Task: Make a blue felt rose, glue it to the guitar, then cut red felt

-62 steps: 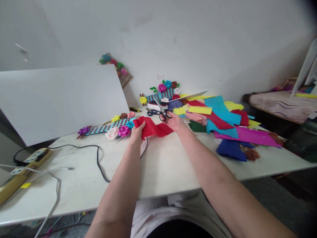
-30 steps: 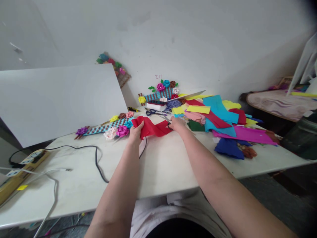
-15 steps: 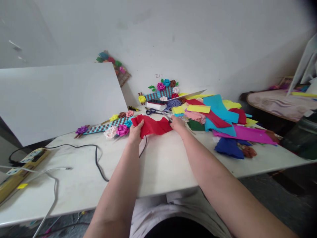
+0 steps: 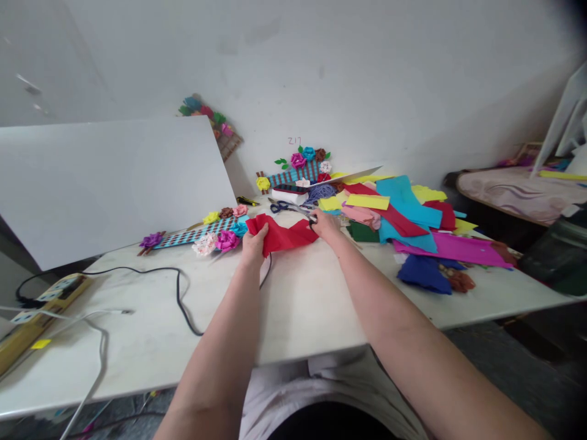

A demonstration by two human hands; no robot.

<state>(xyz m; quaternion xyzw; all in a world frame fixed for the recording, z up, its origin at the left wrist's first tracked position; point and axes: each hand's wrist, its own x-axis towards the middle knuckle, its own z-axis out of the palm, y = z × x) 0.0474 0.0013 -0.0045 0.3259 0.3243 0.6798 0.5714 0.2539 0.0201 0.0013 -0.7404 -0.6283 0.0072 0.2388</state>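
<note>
A sheet of red crepe paper (image 4: 288, 237) hangs in soft folds just above the table. My left hand (image 4: 254, 243) pinches its left end, thumb on top. At the other end my right hand (image 4: 326, 226) is closed round the dark handles of a pair of scissors (image 4: 306, 212). Their pale blades point up and left over the paper's edge; how far apart they are is hard to make out. Behind the paper lies a second pair of scissors with navy handles (image 4: 279, 207). A woven strip with paper flowers (image 4: 195, 232) rests left of my left hand.
Coloured crepe paper (image 4: 408, 205) is heaped on the right. A white board (image 4: 114, 183) leans against the wall on the left. A power strip (image 4: 46, 305) and a black cable (image 4: 178, 293) lie at the left. At the back are a phone (image 4: 291, 189) and a utility knife (image 4: 247, 200).
My right hand and its scissors have shifted slightly left and up. My left hand has moved a little to the right with the red paper, drawing the hands closer together.
</note>
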